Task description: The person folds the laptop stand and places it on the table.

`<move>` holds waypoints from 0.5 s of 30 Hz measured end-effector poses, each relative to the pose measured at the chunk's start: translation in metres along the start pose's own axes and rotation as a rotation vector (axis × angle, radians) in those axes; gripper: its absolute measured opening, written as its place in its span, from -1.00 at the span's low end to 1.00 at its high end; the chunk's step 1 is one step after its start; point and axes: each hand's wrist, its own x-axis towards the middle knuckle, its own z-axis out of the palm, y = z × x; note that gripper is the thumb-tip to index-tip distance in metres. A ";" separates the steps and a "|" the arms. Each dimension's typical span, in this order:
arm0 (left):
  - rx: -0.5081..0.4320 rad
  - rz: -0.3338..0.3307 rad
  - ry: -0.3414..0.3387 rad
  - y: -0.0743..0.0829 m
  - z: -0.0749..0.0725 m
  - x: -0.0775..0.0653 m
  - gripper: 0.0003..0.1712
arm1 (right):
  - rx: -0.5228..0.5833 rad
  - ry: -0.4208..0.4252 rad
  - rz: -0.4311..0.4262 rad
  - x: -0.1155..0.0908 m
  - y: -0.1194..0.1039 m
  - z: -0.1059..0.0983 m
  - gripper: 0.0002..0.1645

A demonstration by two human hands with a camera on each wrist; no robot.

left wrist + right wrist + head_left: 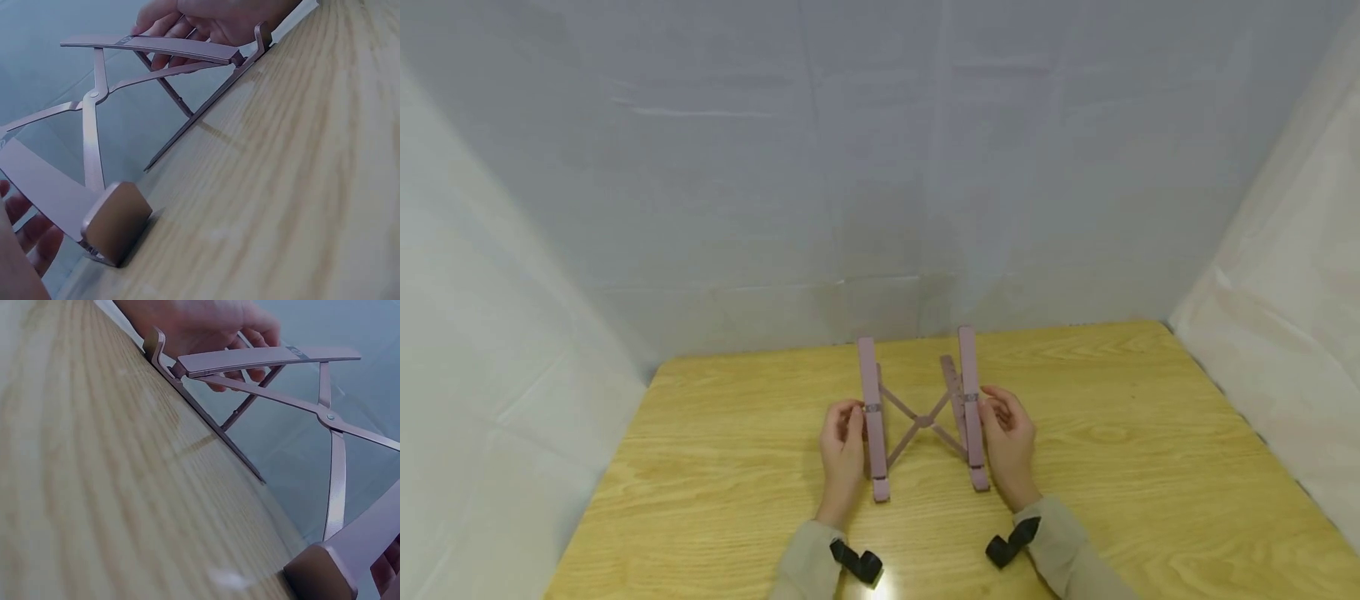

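An unfolded pink metal laptop stand (pixel 924 422) stands on the table, its two long arms raised at a slant and joined by X-shaped crossbars. My left hand (pixel 841 450) holds the left arm near its middle, thumb at the outer edge and fingers curled beneath. On the other side my right hand (pixel 1011 437) grips the right arm at about the same height. The right wrist view shows the left fingers bent around the arm's edge, close to a strut. A front lip (pixel 119 222) of the stand looms near the left wrist camera.
The wooden table (pixel 722 467) has light grain and carries the stand near its middle. A pale sheet (pixel 737 192) hangs behind the far edge, with more sheeting on both sides. Black wrist camera mounts (pixel 859 564) sit on both sleeves.
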 end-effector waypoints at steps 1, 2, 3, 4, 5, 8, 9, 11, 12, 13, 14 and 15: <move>0.002 0.014 0.008 0.004 0.001 0.000 -0.84 | -0.005 0.003 -0.003 0.000 0.001 0.000 -0.76; 0.003 0.027 0.015 0.009 0.002 -0.001 -0.84 | -0.009 0.006 -0.006 0.000 0.001 0.001 -0.77; 0.006 0.044 0.022 0.013 0.003 -0.002 -0.85 | -0.014 0.009 -0.009 0.000 0.002 0.001 -0.78; 0.007 0.055 0.028 0.016 0.003 -0.002 -0.86 | -0.013 0.014 -0.006 0.000 0.003 0.002 -0.78; 0.006 0.062 0.032 0.017 0.004 -0.003 -0.86 | -0.014 0.019 -0.001 0.000 0.004 0.002 -0.79; 0.008 0.084 0.036 0.019 0.005 -0.003 -0.86 | -0.013 0.029 0.020 0.000 0.006 0.003 -0.81; 0.008 0.092 0.034 0.019 0.005 -0.004 -0.86 | -0.007 0.028 0.028 0.000 0.007 0.003 -0.82; 0.005 0.098 0.028 0.019 0.006 -0.004 -0.86 | 0.010 0.024 0.039 -0.001 0.007 0.003 -0.83; 0.007 0.105 0.025 0.018 0.006 -0.004 -0.86 | 0.022 0.019 0.040 -0.001 0.007 0.004 -0.84; 0.008 0.110 0.022 0.018 0.005 -0.004 -0.86 | 0.037 0.015 0.040 -0.001 0.007 0.004 -0.84; 0.008 0.117 0.019 0.018 0.005 -0.004 -0.86 | 0.048 0.011 0.039 -0.001 0.009 0.004 -0.84; 0.004 0.119 0.016 0.017 0.005 -0.004 -0.87 | 0.057 0.008 0.039 -0.002 0.011 0.004 -0.84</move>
